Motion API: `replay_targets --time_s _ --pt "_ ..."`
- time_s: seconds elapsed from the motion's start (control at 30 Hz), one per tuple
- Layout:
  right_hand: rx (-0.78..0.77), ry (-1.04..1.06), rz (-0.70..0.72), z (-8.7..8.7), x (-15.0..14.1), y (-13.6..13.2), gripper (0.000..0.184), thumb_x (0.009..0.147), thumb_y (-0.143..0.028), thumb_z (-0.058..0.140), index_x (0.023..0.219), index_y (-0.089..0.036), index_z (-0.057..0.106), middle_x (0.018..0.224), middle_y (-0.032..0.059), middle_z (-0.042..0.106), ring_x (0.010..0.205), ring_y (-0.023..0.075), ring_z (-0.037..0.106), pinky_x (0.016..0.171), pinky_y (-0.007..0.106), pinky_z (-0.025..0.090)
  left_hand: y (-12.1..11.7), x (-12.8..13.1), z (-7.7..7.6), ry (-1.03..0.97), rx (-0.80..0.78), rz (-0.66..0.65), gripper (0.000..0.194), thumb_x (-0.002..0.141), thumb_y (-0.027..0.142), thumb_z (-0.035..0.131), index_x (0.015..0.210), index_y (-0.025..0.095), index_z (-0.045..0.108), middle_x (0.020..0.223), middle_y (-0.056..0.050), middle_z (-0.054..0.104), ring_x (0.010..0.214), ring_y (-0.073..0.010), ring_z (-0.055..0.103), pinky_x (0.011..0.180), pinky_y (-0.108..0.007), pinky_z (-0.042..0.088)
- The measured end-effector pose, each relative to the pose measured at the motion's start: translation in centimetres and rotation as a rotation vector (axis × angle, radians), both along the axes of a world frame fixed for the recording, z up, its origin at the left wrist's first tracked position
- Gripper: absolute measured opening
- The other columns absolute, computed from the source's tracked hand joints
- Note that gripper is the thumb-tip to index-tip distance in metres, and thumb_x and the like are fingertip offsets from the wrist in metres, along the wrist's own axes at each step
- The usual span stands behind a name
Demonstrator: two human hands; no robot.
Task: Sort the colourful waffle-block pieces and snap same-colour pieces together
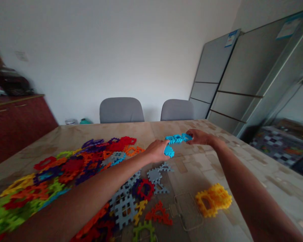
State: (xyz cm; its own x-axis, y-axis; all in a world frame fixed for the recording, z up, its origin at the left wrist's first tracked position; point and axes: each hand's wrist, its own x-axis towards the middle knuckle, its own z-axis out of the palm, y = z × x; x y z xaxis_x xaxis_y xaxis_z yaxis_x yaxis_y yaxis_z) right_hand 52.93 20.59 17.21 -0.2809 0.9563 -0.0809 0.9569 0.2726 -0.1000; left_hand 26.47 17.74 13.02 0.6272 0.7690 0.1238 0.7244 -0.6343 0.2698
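Near the far side of the table, my left hand [157,151] is closed on a light-blue interlocking plastic piece [169,151] with toothed edges. Just beyond it lies a small group of light-blue toothed pieces [176,138]. The fingers of my right hand [197,137] grip the right end of that group, on a blue piece [187,136]. Left of my left hand spreads a large mixed pile of toothed pieces [73,168] in red, orange, purple, green and grey. My left forearm hides part of the pile.
A yellow cluster of pieces [213,200] sits near my right forearm. Loose grey pieces [155,176] and an orange-red triangle [159,213] lie in the middle. Two grey chairs [121,110] stand behind the table [192,168]. A tall grey cabinet [232,74] rises at the right.
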Motion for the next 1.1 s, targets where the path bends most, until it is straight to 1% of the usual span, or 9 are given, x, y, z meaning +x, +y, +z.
replay_targets --time_s 0.07,0.17,0.27,0.4,0.5,0.67,0.93,1.1 --pt "-0.003 -0.040 -0.015 -0.5 0.4 2.5 0.026 0.097 -0.036 0.065 0.113 -0.016 0.065 0.112 0.0053 0.068 0.096 0.0220 0.067 0.085 0.042 0.056 1.1 1.5 -1.1 0.017 -0.003 -0.020 0.035 0.099 0.035 0.066 0.129 0.019 0.059 0.127 -0.009 0.063 0.105 -0.0256 0.066 0.089 -0.046 0.057" --pt "-0.006 -0.083 -0.016 -1.3 0.5 5.3 0.029 0.098 -0.036 0.064 0.119 -0.017 0.064 0.121 0.0078 0.066 0.103 0.0233 0.066 0.088 0.044 0.056 2.6 3.0 -2.6 0.032 0.001 -0.041 0.035 0.099 0.035 0.066 0.129 0.018 0.059 0.127 -0.010 0.063 0.105 -0.0257 0.066 0.088 -0.046 0.057" --pt "-0.021 -0.116 0.000 -2.0 0.2 7.4 0.030 0.098 -0.035 0.064 0.122 -0.018 0.063 0.125 0.0086 0.064 0.106 0.0239 0.065 0.090 0.045 0.056 3.8 3.9 -3.7 0.035 0.010 -0.063 0.036 0.099 0.035 0.066 0.129 0.018 0.059 0.127 -0.010 0.063 0.106 -0.0261 0.066 0.089 -0.047 0.057" --pt "-0.052 -0.155 0.041 -2.9 -0.4 9.3 0.029 0.098 -0.034 0.064 0.122 -0.018 0.063 0.125 0.0085 0.064 0.106 0.0240 0.065 0.090 0.045 0.056 4.4 4.3 -4.4 0.020 0.027 -0.091 0.037 0.099 0.035 0.066 0.131 0.019 0.058 0.131 -0.010 0.061 0.111 -0.0276 0.064 0.092 -0.049 0.055" --pt "-0.063 -0.173 0.075 -3.5 -0.6 9.9 0.030 0.098 -0.034 0.064 0.123 -0.018 0.063 0.126 0.0088 0.064 0.107 0.0242 0.065 0.090 0.045 0.056 4.4 4.5 -4.9 0.006 0.032 -0.101 0.037 0.099 0.035 0.066 0.131 0.019 0.058 0.133 -0.011 0.060 0.114 -0.0284 0.063 0.094 -0.051 0.054" --pt "-0.058 -0.190 0.128 -4.3 -0.2 10.1 0.032 0.098 -0.034 0.064 0.125 -0.018 0.062 0.129 0.0094 0.062 0.110 0.0251 0.064 0.092 0.047 0.055 4.4 4.4 -5.2 -0.010 0.021 -0.103 0.038 0.099 0.035 0.066 0.132 0.019 0.058 0.135 -0.011 0.059 0.116 -0.0290 0.062 0.096 -0.051 0.053" --pt "-0.044 -0.188 0.183 -4.5 -0.4 10.7 0.034 0.097 -0.034 0.065 0.127 -0.018 0.061 0.131 0.0098 0.061 0.113 0.0263 0.063 0.094 0.049 0.054 4.1 4.2 -4.9 -0.014 0.014 -0.102 0.037 0.099 0.034 0.066 0.131 0.019 0.058 0.134 -0.011 0.060 0.114 -0.0285 0.063 0.095 -0.051 0.054" --pt "-0.047 -0.153 0.172 -4.4 -0.5 10.5 0.035 0.097 -0.034 0.065 0.128 -0.018 0.061 0.132 0.0099 0.061 0.115 0.0270 0.062 0.095 0.050 0.053 3.9 4.4 -5.0 -0.029 0.037 -0.074 0.036 0.099 0.034 0.066 0.131 0.019 0.059 0.133 -0.011 0.060 0.113 -0.0282 0.063 0.094 -0.050 0.055"
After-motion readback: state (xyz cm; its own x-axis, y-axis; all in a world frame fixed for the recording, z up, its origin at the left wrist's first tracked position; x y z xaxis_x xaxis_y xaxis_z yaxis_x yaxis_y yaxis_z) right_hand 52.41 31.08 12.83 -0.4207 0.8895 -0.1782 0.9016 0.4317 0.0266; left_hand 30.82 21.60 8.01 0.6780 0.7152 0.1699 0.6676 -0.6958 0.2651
